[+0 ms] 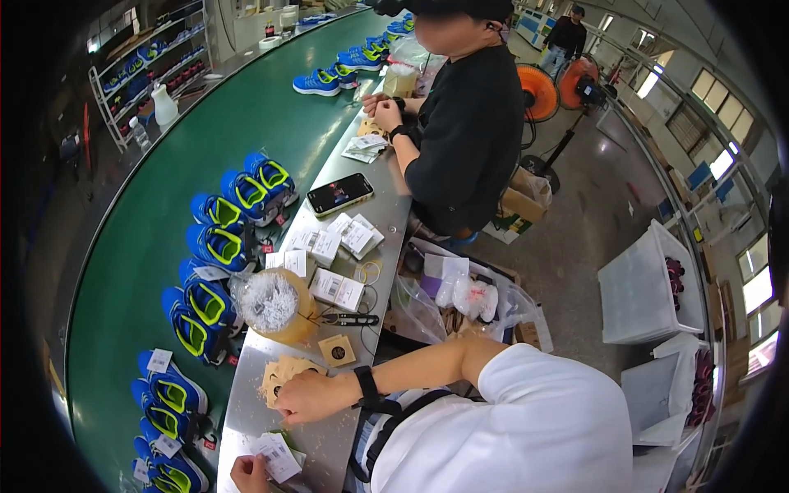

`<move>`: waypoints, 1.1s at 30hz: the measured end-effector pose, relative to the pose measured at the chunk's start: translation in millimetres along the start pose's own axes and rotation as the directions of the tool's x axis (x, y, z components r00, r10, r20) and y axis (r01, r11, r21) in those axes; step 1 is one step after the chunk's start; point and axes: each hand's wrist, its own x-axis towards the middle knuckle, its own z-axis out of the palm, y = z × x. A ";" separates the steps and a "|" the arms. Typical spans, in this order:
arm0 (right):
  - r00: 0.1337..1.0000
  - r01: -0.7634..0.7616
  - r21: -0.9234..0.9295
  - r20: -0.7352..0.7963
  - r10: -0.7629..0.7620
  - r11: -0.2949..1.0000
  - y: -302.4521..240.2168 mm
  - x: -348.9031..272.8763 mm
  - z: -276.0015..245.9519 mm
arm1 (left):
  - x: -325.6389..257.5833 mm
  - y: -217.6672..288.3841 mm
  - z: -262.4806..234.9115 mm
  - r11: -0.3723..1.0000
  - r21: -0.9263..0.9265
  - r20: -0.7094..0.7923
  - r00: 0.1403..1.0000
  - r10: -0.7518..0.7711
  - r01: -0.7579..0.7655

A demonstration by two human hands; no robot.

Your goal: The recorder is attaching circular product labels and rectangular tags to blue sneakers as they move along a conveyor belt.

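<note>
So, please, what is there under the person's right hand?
Overlapping tan cards with dark marks lie on the metal table, partly hidden by the right hand. The covered parts of these cards, and anything else directly below the hand, cannot be seen.

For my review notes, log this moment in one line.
left hand: at white tags | right hand: on tan cards | metal table: phone | green belt: blue shoes

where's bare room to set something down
Widest: the green belt-like surface, between its far edge and the row of blue shoes with lime linings. Smaller: the grey metal table, between the black rectangular phone and the aisle-side edge. Crowded: around stacks of white paper labels and square tan cards by the right hand.
</note>
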 end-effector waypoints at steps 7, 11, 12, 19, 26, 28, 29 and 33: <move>0.988 0.125 0.151 -0.109 -0.109 0.981 -4.4 -4.9 -16.6 | -19.4 20.4 -12.7 0.949 -0.315 0.059 0.998 0.013 0.007; 0.877 0.438 0.125 -0.278 -0.392 0.890 -24.3 -12.2 -29.5 | -12.9 -7.9 -11.4 0.862 -0.506 0.302 0.940 0.157 0.019; 0.875 0.442 0.126 -0.280 -0.396 0.888 -27.7 -13.3 -30.6 | -9.0 -3.7 -6.3 0.555 -0.752 0.505 0.852 0.138 0.356; 0.707 0.608 -0.136 -0.357 -0.611 0.783 -28.8 -7.1 -32.0 | -13.7 35.1 31.4 0.454 -0.849 0.332 0.941 0.060 0.270; 0.682 0.594 -0.187 -0.399 -0.613 0.783 -25.5 1.1 -33.3 | -7.9 51.1 48.4 0.385 -0.910 0.230 0.960 0.158 0.155; 0.681 0.591 -0.229 -0.374 -0.630 0.774 -25.5 3.0 -34.4 | -5.5 46.2 49.8 0.361 -0.919 0.237 0.955 0.177 0.162; 0.679 0.584 -0.277 -0.348 -0.646 0.763 -25.3 4.1 -36.0 | -4.0 44.4 50.9 0.338 -0.926 0.248 0.948 0.202 0.170; 0.694 0.587 -0.216 -0.363 -0.623 0.780 -25.7 4.5 -35.4 | -4.5 51.7 54.7 0.278 -0.955 0.169 0.962 0.215 0.106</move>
